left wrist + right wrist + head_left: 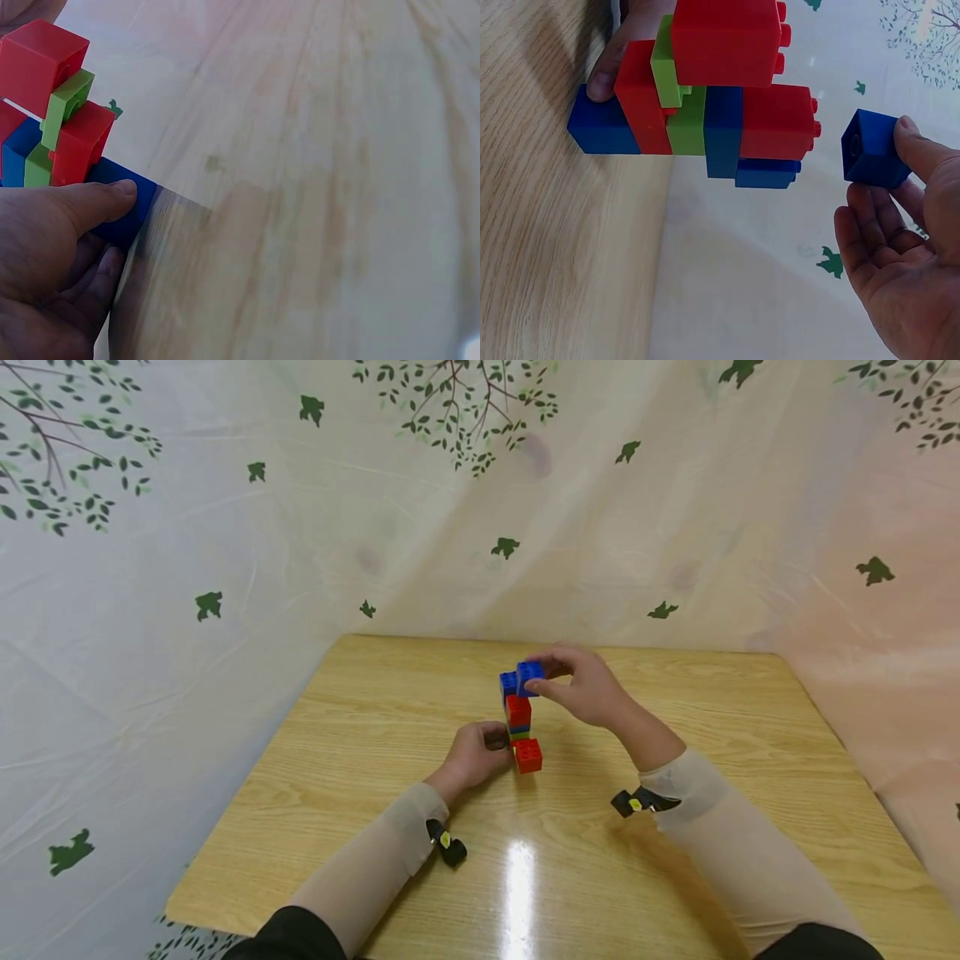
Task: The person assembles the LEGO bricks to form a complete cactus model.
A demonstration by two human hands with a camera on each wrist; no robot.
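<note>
A stack of toy building bricks in red, green and blue stands on the table. My left hand (474,753) grips its bottom blue brick (615,136), with the thumb pressed on that brick in the left wrist view. A red brick (528,756) juts from the stack's near side on a thin green brick (664,64). Near the top are another red brick (776,124) and a small blue brick (765,174) beside it. My right hand (588,689) pinches a separate blue brick (877,150) between thumb and fingers. In the right wrist view, a gap separates it from the stack's studs.
The wooden table (360,710) extends to both sides and toward me. Behind it hangs a pale cloth backdrop (442,560) printed with leaves and branches. Small dark devices sit on both wrists, the left one (447,843) close above the table.
</note>
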